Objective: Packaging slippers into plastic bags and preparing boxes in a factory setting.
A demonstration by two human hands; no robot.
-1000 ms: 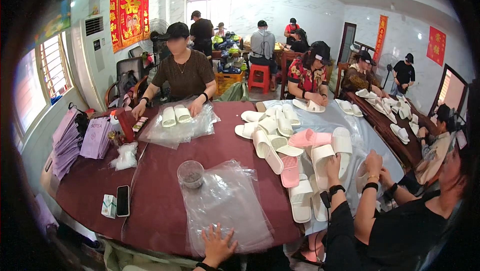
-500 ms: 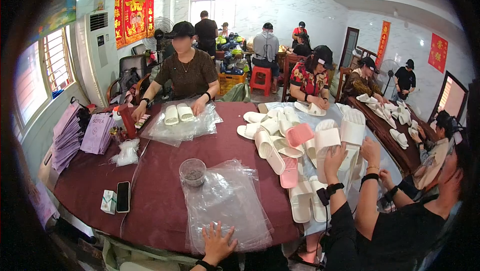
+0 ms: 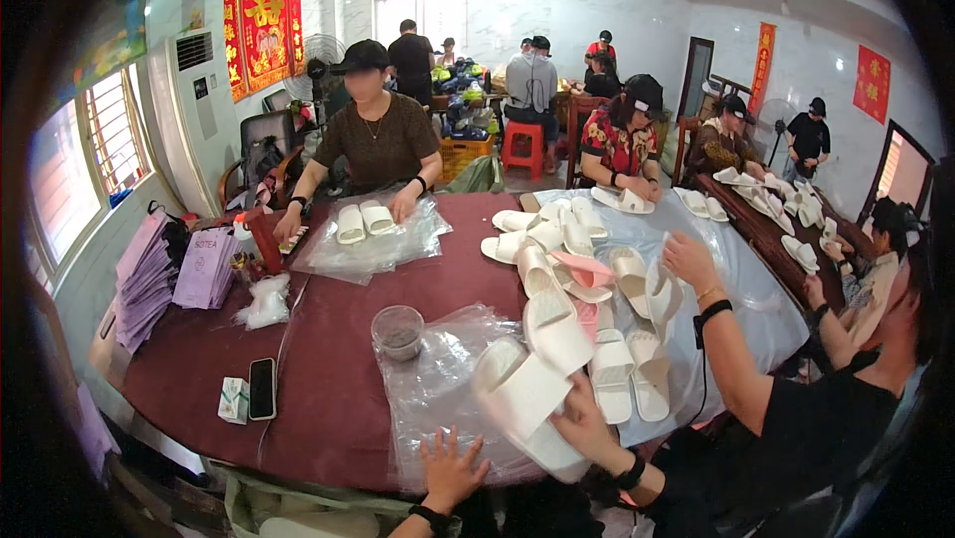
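Note:
My left hand [image 3: 455,468] lies flat with its fingers spread on the near edge of a stack of clear plastic bags [image 3: 433,394]. My right hand [image 3: 589,427], wearing a black wristband, grips a pair of white slippers [image 3: 524,391] over the right side of the bags. The pair is tilted and slightly blurred; one slipper covers much of the other. A round clear tub [image 3: 398,332] with dark contents rests on the bags' far left corner. Just beyond the held pair, a pile of loose white slippers [image 3: 559,331] includes a pink slipper [image 3: 582,272].
Close on my right, a co-worker's hand [image 3: 688,260] hovers by the pile. A person opposite touches slippers [image 3: 365,221] on plastic bags. At left are a phone [image 3: 262,389], a small box [image 3: 234,401], white ties [image 3: 266,301] and purple bags [image 3: 204,269].
My right hand has come left and toward me from the slipper pile, bringing the white slippers over the bags. My left hand stays flat on the bags. The co-worker's near hand has shifted away.

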